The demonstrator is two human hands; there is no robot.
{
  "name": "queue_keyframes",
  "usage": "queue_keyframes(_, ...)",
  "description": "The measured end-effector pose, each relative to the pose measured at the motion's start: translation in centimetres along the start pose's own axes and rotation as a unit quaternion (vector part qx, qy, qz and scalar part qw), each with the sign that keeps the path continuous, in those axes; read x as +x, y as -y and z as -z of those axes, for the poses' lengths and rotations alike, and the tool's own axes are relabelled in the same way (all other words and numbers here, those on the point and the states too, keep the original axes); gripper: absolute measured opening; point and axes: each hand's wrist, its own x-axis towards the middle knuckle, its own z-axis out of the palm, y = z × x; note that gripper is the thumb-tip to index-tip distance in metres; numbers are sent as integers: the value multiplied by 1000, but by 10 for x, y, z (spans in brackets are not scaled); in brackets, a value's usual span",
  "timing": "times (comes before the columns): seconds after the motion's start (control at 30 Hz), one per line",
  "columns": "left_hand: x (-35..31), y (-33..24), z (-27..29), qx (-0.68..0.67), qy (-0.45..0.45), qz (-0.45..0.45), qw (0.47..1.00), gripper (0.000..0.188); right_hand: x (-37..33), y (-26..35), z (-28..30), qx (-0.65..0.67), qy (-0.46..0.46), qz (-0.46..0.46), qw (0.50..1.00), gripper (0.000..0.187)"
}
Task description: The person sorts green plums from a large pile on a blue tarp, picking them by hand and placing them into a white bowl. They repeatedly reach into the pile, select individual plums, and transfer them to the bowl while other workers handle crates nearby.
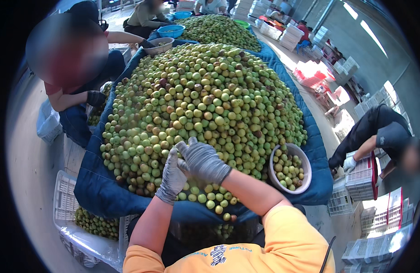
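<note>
A large heap of small round green-yellow fruit (210, 100), which look like jujubes, some with brown patches, lies on a blue quilted cloth (317, 159). Both my hands wear grey gloves and meet over the near side of the heap. My left hand (172, 178) is upright with its fingers pressed together, partly behind the right. My right hand (204, 161) reaches across from the right, fingers bent in against the left. Whatever lies between them is hidden. Several loose fruits (211, 200) rest on the cloth just below my hands.
A pale bowl of fruit (289, 167) stands at the heap's right edge. At lower left, a white crate (66, 193) with a plastic liner holds fruit. A co-worker (66, 59) sits at left; another bends over crates (361, 175) at right. Farther back is a second heap (219, 31).
</note>
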Motion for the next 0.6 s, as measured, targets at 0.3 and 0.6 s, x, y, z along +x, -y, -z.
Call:
queue_keyframes(0.3, -72, 8, -46, -120, -27, -59, 991, 48, -48, 43, -58, -58, -170, 80, 980, 30)
queue_keyframes(0.6, -221, -39, 25, -198, -139, -155, 958, 25, -87, 174, -105, -45, -102, 256, 960, 72)
